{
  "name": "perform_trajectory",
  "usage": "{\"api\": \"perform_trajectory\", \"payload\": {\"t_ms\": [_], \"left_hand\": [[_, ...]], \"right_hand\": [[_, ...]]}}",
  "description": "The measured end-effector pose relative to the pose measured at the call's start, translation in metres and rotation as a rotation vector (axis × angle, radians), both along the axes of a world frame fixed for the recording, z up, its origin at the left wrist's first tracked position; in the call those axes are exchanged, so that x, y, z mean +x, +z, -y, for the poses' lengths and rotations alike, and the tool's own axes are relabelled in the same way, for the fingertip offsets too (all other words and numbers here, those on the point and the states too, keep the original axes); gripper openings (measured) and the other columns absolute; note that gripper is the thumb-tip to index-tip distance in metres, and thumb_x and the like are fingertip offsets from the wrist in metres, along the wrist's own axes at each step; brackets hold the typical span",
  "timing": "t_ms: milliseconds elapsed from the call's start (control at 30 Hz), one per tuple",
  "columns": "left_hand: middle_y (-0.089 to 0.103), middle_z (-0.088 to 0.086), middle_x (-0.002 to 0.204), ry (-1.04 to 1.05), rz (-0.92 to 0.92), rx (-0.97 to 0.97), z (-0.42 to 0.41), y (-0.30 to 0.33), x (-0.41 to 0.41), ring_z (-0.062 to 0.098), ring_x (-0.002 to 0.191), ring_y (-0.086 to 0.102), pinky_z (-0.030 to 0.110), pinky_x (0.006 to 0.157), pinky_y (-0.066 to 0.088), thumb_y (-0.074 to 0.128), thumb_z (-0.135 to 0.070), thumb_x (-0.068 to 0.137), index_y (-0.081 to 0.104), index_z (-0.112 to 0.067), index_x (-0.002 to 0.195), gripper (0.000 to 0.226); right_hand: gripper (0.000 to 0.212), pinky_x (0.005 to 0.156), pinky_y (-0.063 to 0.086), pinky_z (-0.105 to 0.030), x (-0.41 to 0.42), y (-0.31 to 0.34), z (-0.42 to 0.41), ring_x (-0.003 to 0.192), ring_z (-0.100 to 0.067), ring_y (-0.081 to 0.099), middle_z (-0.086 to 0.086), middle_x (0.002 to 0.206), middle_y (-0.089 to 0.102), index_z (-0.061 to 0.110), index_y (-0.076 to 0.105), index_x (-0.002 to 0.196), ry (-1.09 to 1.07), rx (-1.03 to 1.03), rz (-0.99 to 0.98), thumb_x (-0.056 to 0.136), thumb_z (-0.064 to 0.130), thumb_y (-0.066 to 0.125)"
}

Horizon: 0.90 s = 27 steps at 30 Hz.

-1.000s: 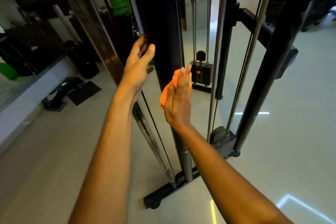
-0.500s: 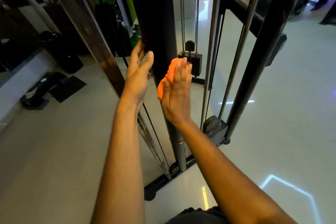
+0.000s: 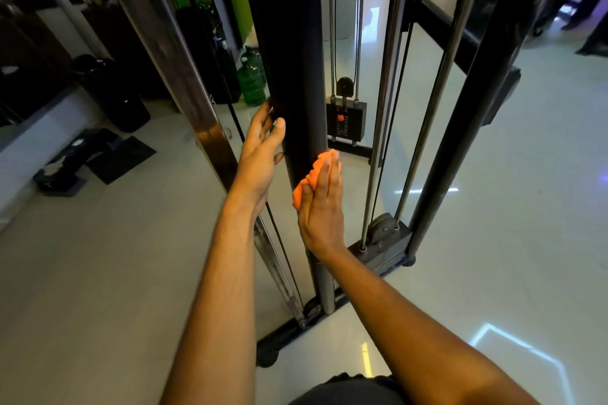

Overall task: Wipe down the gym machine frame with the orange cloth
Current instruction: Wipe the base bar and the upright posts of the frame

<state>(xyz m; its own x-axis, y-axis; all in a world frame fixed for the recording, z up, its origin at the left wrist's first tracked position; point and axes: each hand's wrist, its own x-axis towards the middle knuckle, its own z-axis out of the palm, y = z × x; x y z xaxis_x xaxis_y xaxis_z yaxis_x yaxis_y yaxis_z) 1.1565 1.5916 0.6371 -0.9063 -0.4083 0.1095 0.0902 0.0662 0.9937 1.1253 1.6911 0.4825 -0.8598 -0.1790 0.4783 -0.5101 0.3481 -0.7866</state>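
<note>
Orange cloth (image 3: pixel 314 176) against black post (image 3: pixel 289 76)

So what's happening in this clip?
A person is wiping the thick black upright post of a gym cable machine. The right hand presses a crumpled orange cloth flat against the post's right side. The left hand rests open on its left side. Much of the post lies below the cloth.

The central black post (image 3: pixel 289 43) looked smooth, matt painted metal; the orange cloth (image 3: pixel 311 176) soft and crumpled; the pale floor (image 3: pixel 493 207) at right glossy and reflective.
</note>
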Motion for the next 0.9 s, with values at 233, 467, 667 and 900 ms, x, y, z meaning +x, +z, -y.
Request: {"api": "perform_trajectory", "payload": {"t_ms": [233,467,667,900], "left_hand": [[0.053,-0.035,0.140,-0.010,0.021,0.020,0.005,-0.015,-0.007,-0.023,0.122,0.051,0.040,0.126,0.036,0.051,-0.036,0.114,0.038,-0.042,0.164,0.052],[0.043,-0.017,0.166,0.015,0.016,0.029,-0.001,-0.029,-0.010,-0.001,0.145,0.040,0.042,0.128,0.031,0.049,-0.042,0.114,0.036,-0.042,0.165,0.053],[0.049,-0.033,0.144,0.020,0.048,0.029,0.000,-0.036,-0.014,-0.020,0.124,0.045,0.036,0.125,0.033,0.049,-0.042,0.114,0.036,-0.040,0.165,0.053],[0.048,-0.030,0.149,0.017,0.143,0.113,-0.004,-0.053,-0.009,-0.010,0.135,0.044,0.046,0.128,0.035,0.049,-0.045,0.113,0.037,-0.042,0.164,0.052]], "right_hand": [[0.065,0.123,0.009,-0.004,-0.019,0.088,0.017,0.168,-0.034,0.011,-0.014,0.182,0.003,0.006,0.011,0.171,-0.037,-0.192,-0.168,0.117,0.030,0.039],[0.079,0.110,0.056,-0.058,-0.007,-0.021,-0.004,0.169,-0.028,0.004,0.001,0.182,-0.017,0.036,-0.018,0.170,0.002,0.060,-0.042,0.117,0.044,0.039],[0.070,0.109,0.025,-0.002,-0.014,0.030,-0.003,0.163,-0.002,-0.007,0.002,0.183,-0.008,0.029,-0.009,0.171,0.000,-0.075,-0.043,0.117,0.041,0.035],[0.077,0.123,0.029,-0.020,-0.023,0.029,0.004,0.169,-0.029,0.005,-0.011,0.182,-0.007,0.025,-0.003,0.171,-0.003,-0.047,-0.198,0.116,0.024,0.050]]}}
